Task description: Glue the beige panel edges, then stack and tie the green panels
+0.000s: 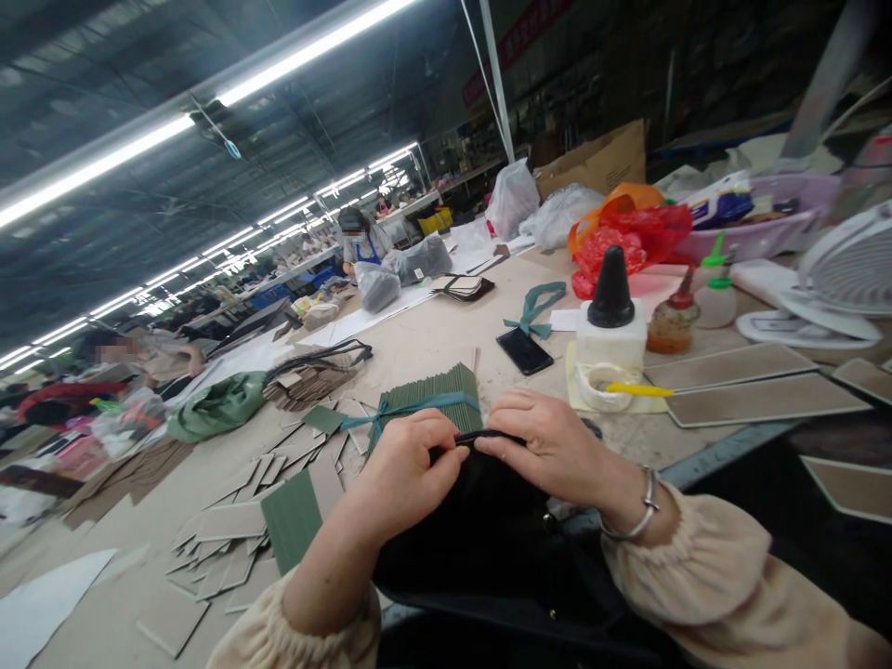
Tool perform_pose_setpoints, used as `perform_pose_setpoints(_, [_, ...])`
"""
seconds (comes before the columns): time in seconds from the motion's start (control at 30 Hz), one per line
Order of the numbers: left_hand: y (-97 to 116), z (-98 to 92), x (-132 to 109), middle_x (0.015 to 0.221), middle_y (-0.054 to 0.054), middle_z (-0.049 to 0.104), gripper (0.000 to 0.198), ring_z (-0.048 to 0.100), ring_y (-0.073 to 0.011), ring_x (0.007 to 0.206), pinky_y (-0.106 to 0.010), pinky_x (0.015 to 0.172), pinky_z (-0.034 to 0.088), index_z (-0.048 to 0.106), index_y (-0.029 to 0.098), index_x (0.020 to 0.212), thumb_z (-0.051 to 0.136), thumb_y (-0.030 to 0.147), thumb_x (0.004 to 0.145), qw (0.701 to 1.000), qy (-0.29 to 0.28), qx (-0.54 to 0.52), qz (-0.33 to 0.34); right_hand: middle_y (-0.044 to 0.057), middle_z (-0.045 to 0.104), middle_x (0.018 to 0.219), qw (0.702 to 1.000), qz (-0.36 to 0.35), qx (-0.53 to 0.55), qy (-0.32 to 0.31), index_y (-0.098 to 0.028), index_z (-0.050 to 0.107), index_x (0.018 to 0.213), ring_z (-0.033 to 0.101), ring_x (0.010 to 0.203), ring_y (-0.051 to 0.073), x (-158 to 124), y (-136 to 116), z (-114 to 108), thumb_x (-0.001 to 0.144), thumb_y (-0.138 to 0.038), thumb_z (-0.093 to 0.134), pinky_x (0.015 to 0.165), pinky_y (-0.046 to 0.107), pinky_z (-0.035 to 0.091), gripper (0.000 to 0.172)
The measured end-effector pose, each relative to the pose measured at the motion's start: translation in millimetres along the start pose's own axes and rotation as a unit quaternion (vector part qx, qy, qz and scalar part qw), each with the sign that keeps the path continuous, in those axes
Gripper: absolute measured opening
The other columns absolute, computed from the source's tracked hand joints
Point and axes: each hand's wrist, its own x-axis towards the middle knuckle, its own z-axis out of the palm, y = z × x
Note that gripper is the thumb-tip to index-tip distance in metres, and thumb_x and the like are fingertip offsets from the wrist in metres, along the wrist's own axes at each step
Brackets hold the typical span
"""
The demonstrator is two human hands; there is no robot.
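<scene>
My left hand point(410, 466) and my right hand point(550, 448) are close together above the table's near edge. Both pinch a thin black strip point(491, 434), whose lower part cannot be told apart from the black cloth point(480, 539) under my hands. Just beyond my fingers lies a bundle of green-edged pieces point(456, 383), tied with a teal ribbon point(418, 407). Left of my left wrist is a green panel point(291, 520), beside many loose beige pieces point(229, 522) with pale edges.
Right of the bundle stand a white bottle with a black cone cap point(611, 330), a tape roll point(599, 383) with a yellow stick, and a brown jar point(673, 323). A phone point(524, 351) lies farther back. Long beige panels point(767, 400) and a white fan point(846, 274) are at right.
</scene>
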Motion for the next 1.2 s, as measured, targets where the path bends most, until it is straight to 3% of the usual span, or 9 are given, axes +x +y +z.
perform_pose_setpoints(0.23, [-6.2,-8.6,-8.4,0.078,-0.002,0.065,0.019,0.058,-0.0125,0.072,-0.024,0.068,0.043,0.06,0.017,0.065,0.057,0.018,0.084,0.998,0.0,0.039,-0.043,0.003,0.06,0.077,0.999,0.027,0.038,-0.019,-0.018,0.064,0.076,0.055,0.08,0.015,3.0,2.4,-2.5,0.092,-0.031,0.055,0.072,0.027,0.043,0.023])
perform_pose_setpoints(0.5, [-7.7,-5.3,-5.5,0.074,-0.002,0.063,0.019,0.058,-0.0142,0.072,-0.026,0.067,0.042,0.061,0.017,0.067,0.056,0.021,0.085,0.994,0.01,0.088,-0.061,0.002,0.059,0.075,0.997,0.045,0.054,-0.02,-0.018,0.065,0.075,0.056,0.077,0.015,3.4,3.0,-2.6,0.091,-0.031,0.056,0.07,0.027,0.042,0.022])
perform_pose_setpoints(0.8, [-5.7,-2.9,-4.7,0.071,-0.002,0.061,0.023,0.056,-0.014,0.069,-0.026,0.064,0.039,0.056,0.017,0.062,0.055,0.02,0.085,0.99,0.01,0.119,-0.075,0.003,0.062,0.078,0.998,0.062,0.01,-0.015,-0.019,0.066,0.077,0.059,0.079,0.016,3.4,-0.5,-3.9,0.088,-0.03,0.059,0.069,0.027,0.044,0.017])
perform_pose_setpoints(0.9, [-4.8,-3.5,-4.7,0.071,-0.002,0.061,0.022,0.057,-0.0141,0.069,-0.026,0.064,0.039,0.058,0.017,0.063,0.055,0.02,0.085,0.99,0.005,0.114,-0.077,0.004,0.067,0.087,0.998,0.064,-0.001,-0.025,-0.02,0.069,0.088,0.061,0.084,0.018,1.7,-1.2,-4.9,0.085,-0.032,0.064,0.075,0.03,0.047,0.013])
perform_pose_setpoints(1.03, [-4.1,-4.2,-6.1,0.073,-0.003,0.062,0.02,0.057,-0.0144,0.071,-0.026,0.065,0.039,0.061,0.017,0.066,0.054,0.019,0.085,0.992,0.008,0.108,-0.071,0.007,0.069,0.101,0.998,0.05,-0.014,-0.031,-0.021,0.066,0.111,0.06,0.096,0.022,1.2,-6.1,-4.1,0.083,-0.041,0.066,0.085,0.036,0.047,0.035])
perform_pose_setpoints(1.2, [-3.6,-3.2,-7.6,0.071,-0.002,0.061,0.022,0.057,-0.0139,0.07,-0.026,0.064,0.039,0.059,0.017,0.065,0.054,0.018,0.085,0.993,0.005,0.102,-0.06,0.005,0.07,0.088,0.997,0.034,-0.059,-0.041,-0.021,0.07,0.095,0.059,0.087,0.021,6.5,-14.9,-1.0,0.087,-0.037,0.062,0.083,0.037,0.044,0.02])
